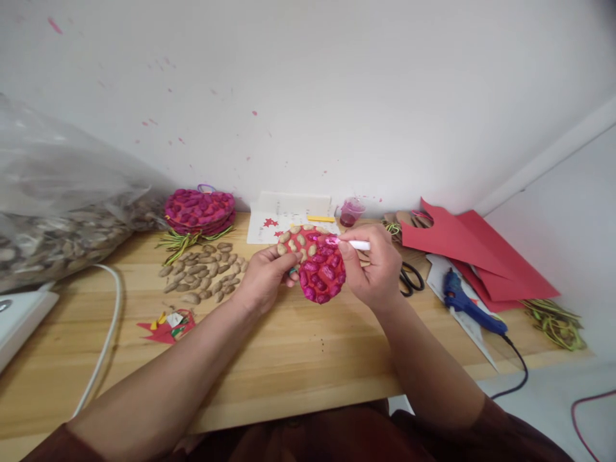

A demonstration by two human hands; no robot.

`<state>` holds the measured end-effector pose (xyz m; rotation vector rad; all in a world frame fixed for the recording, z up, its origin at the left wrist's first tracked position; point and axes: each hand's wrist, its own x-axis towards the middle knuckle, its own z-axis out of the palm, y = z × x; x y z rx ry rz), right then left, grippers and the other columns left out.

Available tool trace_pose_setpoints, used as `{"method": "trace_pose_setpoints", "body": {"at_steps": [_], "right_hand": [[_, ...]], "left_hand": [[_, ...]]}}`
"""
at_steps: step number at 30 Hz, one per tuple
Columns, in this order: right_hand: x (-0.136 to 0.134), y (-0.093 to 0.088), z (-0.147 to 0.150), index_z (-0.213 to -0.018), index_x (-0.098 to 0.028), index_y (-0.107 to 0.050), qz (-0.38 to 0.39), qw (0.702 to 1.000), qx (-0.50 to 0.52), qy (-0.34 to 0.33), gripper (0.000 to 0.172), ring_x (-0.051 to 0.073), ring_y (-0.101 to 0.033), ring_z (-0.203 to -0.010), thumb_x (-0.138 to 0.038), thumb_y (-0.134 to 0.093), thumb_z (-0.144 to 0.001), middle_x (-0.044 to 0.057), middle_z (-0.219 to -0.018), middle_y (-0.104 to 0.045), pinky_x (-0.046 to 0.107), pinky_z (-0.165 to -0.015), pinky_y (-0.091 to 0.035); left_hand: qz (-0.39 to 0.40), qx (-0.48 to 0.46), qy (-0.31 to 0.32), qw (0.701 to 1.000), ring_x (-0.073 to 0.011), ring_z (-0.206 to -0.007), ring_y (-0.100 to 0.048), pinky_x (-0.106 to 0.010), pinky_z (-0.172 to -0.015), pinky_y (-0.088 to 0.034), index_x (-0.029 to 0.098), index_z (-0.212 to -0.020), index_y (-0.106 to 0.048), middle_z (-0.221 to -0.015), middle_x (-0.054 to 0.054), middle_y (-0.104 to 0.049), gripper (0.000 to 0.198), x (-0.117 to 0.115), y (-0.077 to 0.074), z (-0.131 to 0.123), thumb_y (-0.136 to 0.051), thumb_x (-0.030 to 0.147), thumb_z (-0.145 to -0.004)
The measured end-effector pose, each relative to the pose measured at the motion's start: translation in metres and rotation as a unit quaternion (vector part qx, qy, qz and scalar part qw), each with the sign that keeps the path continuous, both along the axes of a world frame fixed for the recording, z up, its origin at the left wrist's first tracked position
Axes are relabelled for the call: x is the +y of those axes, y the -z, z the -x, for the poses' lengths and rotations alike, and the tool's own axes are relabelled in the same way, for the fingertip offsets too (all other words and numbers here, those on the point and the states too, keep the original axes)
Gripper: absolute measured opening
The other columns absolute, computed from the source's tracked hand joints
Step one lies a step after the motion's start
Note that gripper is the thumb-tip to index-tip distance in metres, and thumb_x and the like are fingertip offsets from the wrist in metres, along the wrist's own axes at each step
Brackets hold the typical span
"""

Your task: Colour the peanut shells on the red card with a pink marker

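My left hand (269, 273) is closed on the left edge of a round red disc (317, 273) covered with peanuts in their shells. Many of its peanuts are wet magenta, while those along the top and left are still bare tan. In my right hand (378, 266) is a white-handled paintbrush (359, 245), its tip against the peanuts at the disc's upper right. The bristles are hard to make out. Behind the disc, a small clear cup (352, 210) holds dark pink paint, near a white sheet (269, 212) with red paper scraps and a yellow strip.
Loose peanuts (206, 269) lie at left, beside a stack of magenta peanut discs (199, 210) and a large plastic bag of peanuts (62, 237). Paper scraps (168, 326) sit nearer. At right are black scissors (411, 279), a blue glue gun (469, 305) with cord, and red sheets (486, 250).
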<state>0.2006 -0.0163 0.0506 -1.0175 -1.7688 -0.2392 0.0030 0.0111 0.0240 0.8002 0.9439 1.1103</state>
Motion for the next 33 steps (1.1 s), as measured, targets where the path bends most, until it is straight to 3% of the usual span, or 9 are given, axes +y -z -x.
{"method": "trace_pose_setpoints", "body": {"at_steps": [19,24,29,33], "right_hand": [[0.0002,-0.0016,-0.0019,-0.101,-0.025,-0.067,0.002,1.0,0.016,-0.005,0.006,0.021,-0.069,-0.088,-0.022,-0.065,-0.097,0.004,-0.092,-0.075,0.042,-0.084,-0.054],[0.0018,-0.0003,-0.0048,-0.099,-0.025,-0.068,-0.011,0.999,0.023,0.031,0.004,0.021,-0.069,-0.088,-0.022,-0.066,-0.096,0.003,-0.091,-0.076,0.042,-0.086,-0.054],[0.0049,0.0038,-0.0096,-0.103,-0.024,-0.067,0.013,0.995,0.09,0.043,0.008,0.022,-0.071,-0.091,-0.03,-0.063,-0.1,0.005,-0.094,-0.075,0.042,-0.086,-0.057],[0.0045,0.0032,-0.0085,-0.103,-0.026,-0.068,0.015,0.997,0.061,0.037,0.005,0.022,-0.071,-0.09,-0.029,-0.064,-0.1,0.004,-0.093,-0.075,0.043,-0.085,-0.056]], "left_hand": [[0.0,0.007,0.001,1.0,-0.0083,-0.044,-0.052,-0.019,-0.041,-0.037,0.015,-0.063,-0.067,-0.056,0.0,-0.063,0.028,-0.0012,-0.0019,-0.0004,-0.09,0.03,-0.057],[-0.005,0.016,-0.002,1.0,-0.009,-0.045,-0.053,-0.02,-0.042,-0.037,0.016,-0.062,-0.064,-0.057,0.0,-0.064,0.031,-0.0007,-0.0015,-0.0001,-0.091,0.031,-0.055],[-0.031,0.04,-0.01,0.999,-0.01,-0.045,-0.054,-0.021,-0.043,-0.04,0.017,-0.061,-0.061,-0.056,0.001,-0.062,0.034,-0.0014,0.0018,-0.0001,-0.091,0.033,-0.056],[-0.054,0.055,-0.005,0.997,-0.0105,-0.047,-0.055,-0.022,-0.045,-0.042,0.017,-0.063,-0.065,-0.058,0.001,-0.064,0.031,-0.0021,0.0036,-0.0002,-0.09,0.034,-0.059]]}}
